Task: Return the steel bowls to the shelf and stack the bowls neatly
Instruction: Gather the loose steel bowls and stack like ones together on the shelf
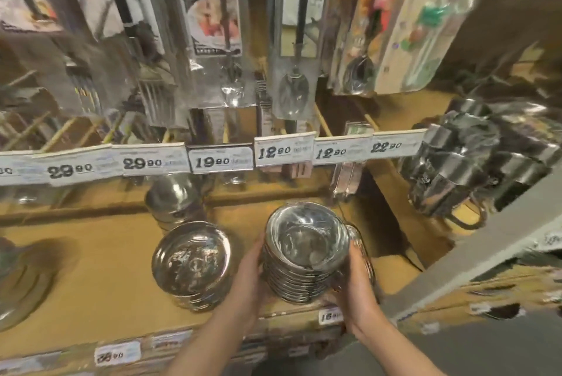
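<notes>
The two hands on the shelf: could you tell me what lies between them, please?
In the head view, a tall stack of steel bowls sits between the left hand and the right hand, both gripping its sides.

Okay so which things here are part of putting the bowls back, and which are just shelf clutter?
Job:
stack of steel bowls, held between left hand and right hand
second bowl stack
wooden shelf

Not the job:
hanging packaged spoons
price tags
steel mugs

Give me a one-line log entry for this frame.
both hands: left hand, right hand | gripping bowl stack | on shelf | beside second stack
</notes>
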### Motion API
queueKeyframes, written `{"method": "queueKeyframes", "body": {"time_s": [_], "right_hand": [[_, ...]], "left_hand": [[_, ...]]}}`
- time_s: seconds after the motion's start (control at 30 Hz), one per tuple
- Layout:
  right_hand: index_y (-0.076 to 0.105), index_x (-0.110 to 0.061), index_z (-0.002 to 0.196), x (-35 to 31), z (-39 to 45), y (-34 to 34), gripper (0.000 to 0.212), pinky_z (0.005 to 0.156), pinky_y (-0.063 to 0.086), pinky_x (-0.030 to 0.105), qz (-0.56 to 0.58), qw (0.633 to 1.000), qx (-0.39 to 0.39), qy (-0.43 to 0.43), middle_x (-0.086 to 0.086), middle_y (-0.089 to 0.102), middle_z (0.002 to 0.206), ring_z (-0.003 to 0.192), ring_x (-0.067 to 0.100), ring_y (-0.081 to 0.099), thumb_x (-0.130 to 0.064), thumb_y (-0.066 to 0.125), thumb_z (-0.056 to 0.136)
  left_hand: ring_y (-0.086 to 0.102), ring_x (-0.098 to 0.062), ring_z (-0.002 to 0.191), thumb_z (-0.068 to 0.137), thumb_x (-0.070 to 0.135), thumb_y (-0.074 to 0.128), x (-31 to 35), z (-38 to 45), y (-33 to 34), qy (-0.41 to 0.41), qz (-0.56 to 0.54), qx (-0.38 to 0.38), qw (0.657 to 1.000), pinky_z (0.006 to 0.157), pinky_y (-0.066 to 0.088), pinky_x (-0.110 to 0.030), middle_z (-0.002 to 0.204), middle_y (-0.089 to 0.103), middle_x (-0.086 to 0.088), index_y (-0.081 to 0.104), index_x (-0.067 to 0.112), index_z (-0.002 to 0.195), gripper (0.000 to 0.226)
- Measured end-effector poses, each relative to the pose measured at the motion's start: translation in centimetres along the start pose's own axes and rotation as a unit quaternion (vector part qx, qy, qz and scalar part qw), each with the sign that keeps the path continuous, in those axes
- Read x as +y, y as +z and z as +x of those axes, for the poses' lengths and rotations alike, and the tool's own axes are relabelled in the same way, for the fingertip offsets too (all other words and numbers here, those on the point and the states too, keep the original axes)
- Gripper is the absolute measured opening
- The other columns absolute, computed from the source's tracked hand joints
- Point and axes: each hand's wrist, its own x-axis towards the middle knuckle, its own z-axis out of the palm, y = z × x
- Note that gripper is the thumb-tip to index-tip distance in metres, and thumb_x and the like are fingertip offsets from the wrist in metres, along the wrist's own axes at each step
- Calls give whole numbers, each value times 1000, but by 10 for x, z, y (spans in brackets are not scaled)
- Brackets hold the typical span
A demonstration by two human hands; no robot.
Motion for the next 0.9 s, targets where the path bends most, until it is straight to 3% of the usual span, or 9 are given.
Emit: {"method": "queueKeyframes", "body": {"time_s": [0.07, 0.17, 0.27, 0.37, 0.47, 0.63, 0.73, 0.8, 0.9], "right_hand": [[69, -46, 117, 7, 16, -3, 44, 109, 44, 54, 1, 1000, -11, 11, -14, 73, 120, 118, 14, 65, -68, 41, 92], [67, -38, 123, 17, 39, -7, 56, 104, 47, 44, 3, 1000, -8, 22, -5, 71, 124, 116, 16, 64, -74, 48, 85], [60, -31, 134, 25, 62, -7, 56, 102, 48, 44, -4, 1000, -15, 25, 0, 69, 129, 126, 25, 57, -66, 39, 96], [62, -30, 130, 27, 80, -2, 60, 75, 57, 27, -9, 1000, -14, 15, -2, 72, 122, 115, 22, 61, -67, 43, 87], [65, -28, 126, 24, 91, 2, 59, 65, 55, 22, 18, 1000, -12, 1, -1, 74, 118, 107, 18, 63, -64, 46, 82], [63, -16, 131, 16, 111, 5, 57, 76, 50, 29, 33, 999, -21, 11, 8, 71, 124, 107, 20, 62, -55, 39, 98], [66, -18, 125, 10, 116, 2, 54, 73, 50, 29, 1, 1000, -19, 22, 0, 74, 106, 94, 15, 63, -57, 40, 98], [70, -25, 115, 9, 118, -5, 47, 70, 54, 30, -18, 999, -20, 30, -6, 76, 101, 92, 12, 67, -60, 46, 94], [76, -39, 103, 6, 118, -14, 33, 97, 54, 44, -40, 999, -10, 30, -13, 77, 108, 111, 15, 68, -60, 54, 91]], "left_hand": [[74, -13, 89, 68, 71, 56, -9, 16, 1, 11, -1, 13, 1000, 68, 61, -38, 90, 78, 19, 78, 48, 88, 38], [73, -9, 92, 85, 69, 50, -18, 37, -1, 20, -5, 38, 999, 73, 60, -38, 93, 77, 22, 76, 51, 91, 32], [74, -11, 89, 94, 60, 45, -25, 60, -7, 23, -27, 59, 998, 67, 60, -35, 93, 78, 17, 77, 47, 89, 36], [74, -4, 71, 94, 56, 47, -28, 79, -9, 31, -56, 57, 996, 53, 58, -27, 84, 79, 10, 80, 40, 81, 40], [75, -5, 72, 93, 56, 49, -30, 96, -9, 48, -66, 51, 995, 56, 60, -30, 86, 80, 9, 81, 40, 83, 37], [75, -14, 92, 89, 69, 48, -29, 112, -3, 78, -55, 50, 994, 83, 58, -42, 95, 79, 14, 77, 45, 98, 39], [72, -10, 98, 91, 70, 45, -29, 114, 4, 95, -50, 42, 993, 97, 54, -46, 98, 78, 17, 75, 47, 104, 39], [73, -8, 96, 94, 67, 43, -28, 114, 6, 97, -49, 35, 993, 96, 53, -45, 96, 78, 19, 76, 48, 101, 39], [73, 0, 83, 99, 62, 38, -27, 115, 7, 106, -38, 21, 993, 91, 51, -42, 94, 78, 19, 78, 47, 94, 43]]}}
